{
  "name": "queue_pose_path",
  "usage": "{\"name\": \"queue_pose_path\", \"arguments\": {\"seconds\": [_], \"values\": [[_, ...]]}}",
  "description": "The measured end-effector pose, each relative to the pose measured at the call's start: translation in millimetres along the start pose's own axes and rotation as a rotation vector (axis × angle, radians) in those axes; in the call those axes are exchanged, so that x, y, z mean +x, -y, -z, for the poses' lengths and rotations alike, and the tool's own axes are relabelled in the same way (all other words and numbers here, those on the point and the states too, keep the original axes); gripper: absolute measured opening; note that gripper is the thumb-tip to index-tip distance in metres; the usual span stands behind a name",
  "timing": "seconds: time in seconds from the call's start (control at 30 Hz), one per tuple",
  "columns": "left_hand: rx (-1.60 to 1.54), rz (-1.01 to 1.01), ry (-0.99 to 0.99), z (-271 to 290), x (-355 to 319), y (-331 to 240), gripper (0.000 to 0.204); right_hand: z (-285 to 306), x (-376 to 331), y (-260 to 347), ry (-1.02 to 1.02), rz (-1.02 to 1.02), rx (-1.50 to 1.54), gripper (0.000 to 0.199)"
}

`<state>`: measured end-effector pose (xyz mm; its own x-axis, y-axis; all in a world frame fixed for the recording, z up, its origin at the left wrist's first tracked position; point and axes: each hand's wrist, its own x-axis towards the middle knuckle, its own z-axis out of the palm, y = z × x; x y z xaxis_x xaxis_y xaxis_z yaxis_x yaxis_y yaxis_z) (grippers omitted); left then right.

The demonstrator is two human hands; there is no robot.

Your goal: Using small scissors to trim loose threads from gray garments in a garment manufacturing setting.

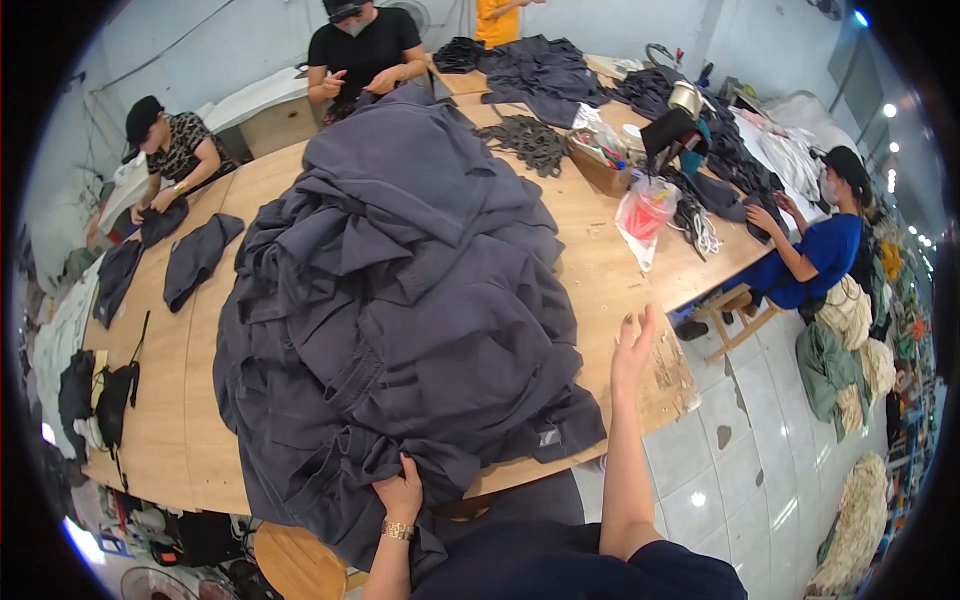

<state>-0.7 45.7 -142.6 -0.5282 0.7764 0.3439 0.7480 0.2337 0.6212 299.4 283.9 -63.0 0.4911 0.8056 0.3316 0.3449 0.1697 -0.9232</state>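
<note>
A tall heap of dark grey garments (400, 270) covers the middle of the wooden table (595, 250); gathered, elastic-looking bands show on its near part. At the near edge my left hand (400, 493), with a gold-coloured watch on the wrist, is closed on a dark grey garment (345, 475), its fingertips partly hidden in the folds. Cloth from this piece hangs over the edge toward my body. My right hand (632, 350) is raised to the right of the heap, fingers stretched out, holding nothing. A small pale label (548, 438) lies on the cloth at the heap's near right.
Co-workers handle dark cloth: a person in patterned clothes (185, 150) far left, one in black (365, 50) behind the heap, one in blue (825, 240) at right. A plastic bag with red contents (648, 208) and a cardboard box (600, 165) stand far right. A wooden stool (300, 560) is below left.
</note>
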Motion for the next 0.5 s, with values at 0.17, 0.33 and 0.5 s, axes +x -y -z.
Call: {"name": "queue_pose_path", "arguments": {"seconds": [0.17, 0.33, 0.5], "values": [[-0.031, -0.034, -0.057, -1, 5, -13, 0.027, -7, -11, 175, 0.381, 0.24, 0.899, 0.053], [-0.013, -0.023, -0.055, -4, 2, -6, 0.024, 14, -80, 306, 0.645, 0.505, 1.529, 0.065], [-0.036, -0.065, -0.095, -6, 4, -5, 0.021, 52, -123, 328, 1.138, 0.306, 1.983, 0.05]]}}
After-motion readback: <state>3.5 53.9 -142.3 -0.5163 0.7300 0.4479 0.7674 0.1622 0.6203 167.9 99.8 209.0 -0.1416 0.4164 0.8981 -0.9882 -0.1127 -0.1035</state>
